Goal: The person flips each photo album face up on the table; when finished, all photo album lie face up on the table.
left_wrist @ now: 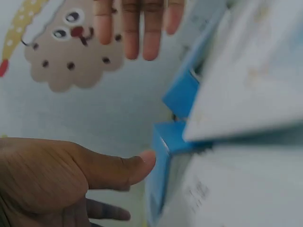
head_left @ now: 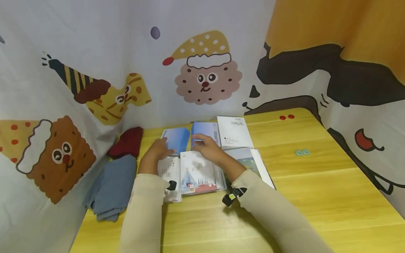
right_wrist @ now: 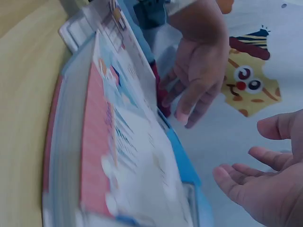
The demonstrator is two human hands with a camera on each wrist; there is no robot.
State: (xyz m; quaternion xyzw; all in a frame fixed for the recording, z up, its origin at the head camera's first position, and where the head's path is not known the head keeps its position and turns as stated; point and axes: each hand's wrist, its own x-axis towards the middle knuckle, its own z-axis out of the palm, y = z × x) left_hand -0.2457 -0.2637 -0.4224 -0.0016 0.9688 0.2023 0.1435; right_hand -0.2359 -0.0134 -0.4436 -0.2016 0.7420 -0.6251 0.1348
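My left hand (head_left: pixel 158 151) is at the left blue box (head_left: pixel 177 138), overlapping its near-left side in the head view. In the left wrist view, its thumb is straight, with the tip right at a blue box edge (left_wrist: pixel 163 146). My right hand (head_left: pixel 207 147), fingers loosely bent and apart, hovers over the right blue box (head_left: pixel 202 128) and the far edge of a stack of illustrated cards (head_left: pixel 197 175). The right wrist view shows that hand (right_wrist: pixel 265 189) holding nothing. Below my left hand lies another white card stack (head_left: pixel 172 186).
A white printed box (head_left: pixel 234 133) and a picture-covered book (head_left: pixel 257 161) sit at the right of the group. Grey cloth (head_left: pixel 112 186) and dark red cloth (head_left: pixel 128 144) lie left. Red buttons (head_left: pixel 282 117) and green buttons (head_left: pixel 299 153) rest farther right. A cartoon curtain (head_left: pixel 142 45) hangs behind the table.
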